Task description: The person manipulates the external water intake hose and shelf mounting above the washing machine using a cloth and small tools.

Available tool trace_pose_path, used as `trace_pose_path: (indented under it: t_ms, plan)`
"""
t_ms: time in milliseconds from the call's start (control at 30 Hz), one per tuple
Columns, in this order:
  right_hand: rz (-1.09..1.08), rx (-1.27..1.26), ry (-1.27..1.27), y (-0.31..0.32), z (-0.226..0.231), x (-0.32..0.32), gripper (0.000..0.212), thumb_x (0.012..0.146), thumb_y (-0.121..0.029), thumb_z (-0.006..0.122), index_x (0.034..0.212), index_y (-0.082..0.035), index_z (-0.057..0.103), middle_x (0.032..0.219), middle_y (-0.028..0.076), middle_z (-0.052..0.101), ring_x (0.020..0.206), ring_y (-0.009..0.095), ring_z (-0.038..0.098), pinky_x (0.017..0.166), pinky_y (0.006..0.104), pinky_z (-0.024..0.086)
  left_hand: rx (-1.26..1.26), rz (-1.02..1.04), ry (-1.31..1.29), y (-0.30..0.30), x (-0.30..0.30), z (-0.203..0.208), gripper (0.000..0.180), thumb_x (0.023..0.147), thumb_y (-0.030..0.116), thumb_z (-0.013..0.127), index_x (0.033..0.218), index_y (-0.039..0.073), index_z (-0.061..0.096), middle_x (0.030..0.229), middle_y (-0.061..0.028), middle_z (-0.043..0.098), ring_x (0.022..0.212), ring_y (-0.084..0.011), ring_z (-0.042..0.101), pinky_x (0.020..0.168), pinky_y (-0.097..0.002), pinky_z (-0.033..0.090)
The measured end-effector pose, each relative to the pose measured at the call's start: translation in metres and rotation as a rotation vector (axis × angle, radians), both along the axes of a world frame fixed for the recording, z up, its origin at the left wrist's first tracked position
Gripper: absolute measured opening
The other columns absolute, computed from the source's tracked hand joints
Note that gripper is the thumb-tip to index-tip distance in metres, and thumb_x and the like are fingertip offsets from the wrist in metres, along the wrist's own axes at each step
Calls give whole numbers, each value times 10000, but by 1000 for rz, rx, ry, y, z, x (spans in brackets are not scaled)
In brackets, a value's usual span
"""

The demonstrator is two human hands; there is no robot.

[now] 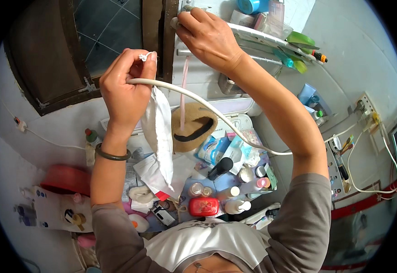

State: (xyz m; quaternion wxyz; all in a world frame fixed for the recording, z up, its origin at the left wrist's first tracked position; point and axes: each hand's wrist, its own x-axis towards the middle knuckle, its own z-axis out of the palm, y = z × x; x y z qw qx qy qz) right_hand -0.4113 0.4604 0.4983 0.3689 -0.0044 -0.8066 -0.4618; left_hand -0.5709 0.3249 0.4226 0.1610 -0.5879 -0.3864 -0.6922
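My left hand (128,88) is raised at upper left, its fingers closed. A crumpled white bit shows between thumb and fingertip. From this hand hangs a limp white cloth (158,136), reaching down over the crowded surface. A thick white cable (198,98) starts at the same hand and curves right, passing below my right forearm. My right hand (210,41) is higher up, at the left end of the wall shelf (257,35). Its fingers are curled around a small pale thing, mostly hidden. A dark bangle (112,153) circles my left wrist.
Below my arms, bottles, jars, papers, a red soap box (203,207) and a tan furry headband (191,127) crowd a surface. A pink strap (184,93) hangs from a rail. Cables run to a wall socket (364,107) at right. A dark-framed window (109,34) is at upper left.
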Motion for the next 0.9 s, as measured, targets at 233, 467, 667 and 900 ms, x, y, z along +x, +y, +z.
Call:
trace_pose_path:
  t_ms: [233, 467, 667, 900]
  plan:
    - [-72, -124, 218, 14, -15, 34, 43, 742, -128, 666, 758, -91, 651, 882, 50, 518, 868, 222, 559, 714, 338, 522, 23, 53, 82, -4, -2, -4, 93, 915, 40, 711, 855, -6, 658, 673, 26, 527, 563, -5, 419, 496, -203, 291]
    - [-15, -99, 180, 3, -8, 0, 137, 789, -160, 611, 914, -107, 596, 847, 53, 539, 785, 230, 600, 664, 356, 527, -27, 38, 20, 0, 2, -5, 93, 932, 56, 709, 866, 1, 674, 696, 68, 512, 598, 14, 414, 507, -183, 290]
    - [43, -571, 265, 16, 2, 72, 137, 870, -83, 613, 1007, -89, 619, 942, 118, 666, 860, 334, 662, 715, 432, 535, -56, 68, 88, -3, 3, -4, 110, 931, 70, 713, 855, -1, 677, 673, 61, 504, 573, 5, 387, 496, -196, 266]
    - [-254, -648, 320, 41, 15, 175, 180, 889, -114, 663, 1065, -82, 643, 1008, 137, 665, 902, 373, 654, 777, 448, 518, -72, 63, 87, -12, 1, -2, 87, 896, 42, 729, 851, -8, 674, 665, 0, 557, 527, -34, 426, 475, -226, 319]
